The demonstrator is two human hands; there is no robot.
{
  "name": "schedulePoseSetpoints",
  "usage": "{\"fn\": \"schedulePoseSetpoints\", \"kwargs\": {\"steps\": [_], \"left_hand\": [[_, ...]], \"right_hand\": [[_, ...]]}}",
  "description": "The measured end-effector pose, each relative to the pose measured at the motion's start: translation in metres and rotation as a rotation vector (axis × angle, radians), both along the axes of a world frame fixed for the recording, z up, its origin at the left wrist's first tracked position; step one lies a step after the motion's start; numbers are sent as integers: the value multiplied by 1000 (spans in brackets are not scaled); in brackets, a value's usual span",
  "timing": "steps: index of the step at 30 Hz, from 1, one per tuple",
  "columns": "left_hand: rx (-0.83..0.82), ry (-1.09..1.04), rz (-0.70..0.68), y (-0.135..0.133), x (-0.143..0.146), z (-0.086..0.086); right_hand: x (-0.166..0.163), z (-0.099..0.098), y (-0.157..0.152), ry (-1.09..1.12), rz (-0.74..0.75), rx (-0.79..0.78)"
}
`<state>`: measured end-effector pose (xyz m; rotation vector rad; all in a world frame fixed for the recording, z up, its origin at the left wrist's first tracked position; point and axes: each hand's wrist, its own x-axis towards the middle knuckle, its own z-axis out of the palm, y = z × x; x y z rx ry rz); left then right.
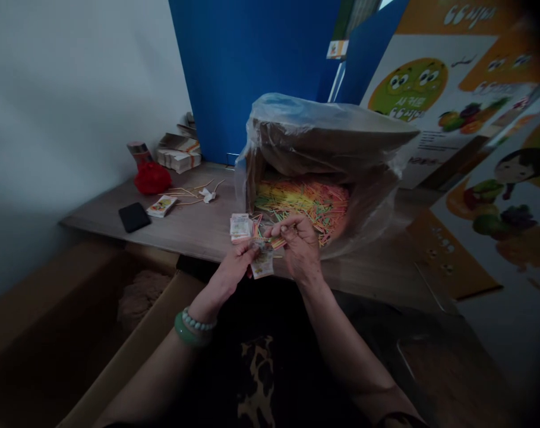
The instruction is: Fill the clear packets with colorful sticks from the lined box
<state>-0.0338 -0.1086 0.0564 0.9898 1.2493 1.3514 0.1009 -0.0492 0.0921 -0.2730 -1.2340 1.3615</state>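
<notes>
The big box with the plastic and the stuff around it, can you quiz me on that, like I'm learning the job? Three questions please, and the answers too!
1. What lies inside the open box?
A) whole apples
B) thin coloured sticks
C) grey stones

2. True or false: the red bundle sits on the table, to the left of the box in the picture.

3. Fill the gap: the left hand pinches a small printed ____.

Key:
1. B
2. True
3. packet
</notes>
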Motion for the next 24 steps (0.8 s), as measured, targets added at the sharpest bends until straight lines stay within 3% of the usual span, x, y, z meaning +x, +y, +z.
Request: {"fn": "schedulePoseSetpoints", "kwargs": {"steps": [6,10,18,24], "left_hand": [[-33,22,81,5,2,1],[-81,66,33,0,3,4],[-141,179,36,-19,1,12],[-140,123,16,-28,0,14]], "right_hand": [[13,-1,-5,-23,-76,-24],[14,4,-9,5,-84,-38],[-5,14,-18,88,13,44],[-11,4,-26,-72,55,75]]}}
